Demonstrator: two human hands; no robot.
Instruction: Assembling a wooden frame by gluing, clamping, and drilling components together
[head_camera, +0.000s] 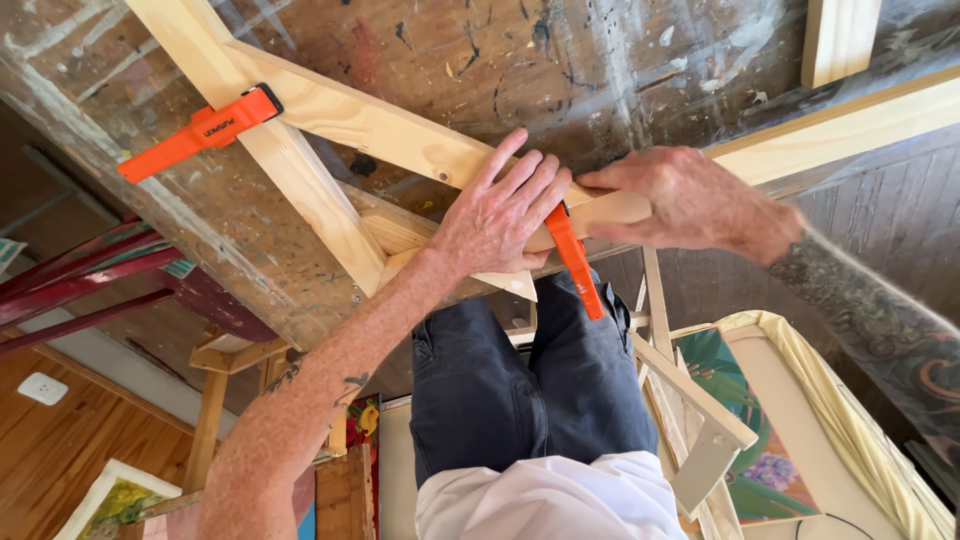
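Step in hand, as judged: holding a joint of the wooden frame (330, 110) square on the paint-stained bench (600, 60) while it sits clamped.

Your left hand (500, 215) lies flat, fingers spread, pressing the frame's long rail; it grips nothing. Your right hand (680, 200) closes loosely over the same rail just right of the left hand, fingertips at the head of 1 orange clamp (575, 262), which hangs off the bench edge below the frame.

Next move calls for steady downward pressure so the rail stays put.

A 2nd orange clamp (200, 130) bites the frame's left corner. Canvases (760, 440) stand below the frame; nothing blocks either hand.
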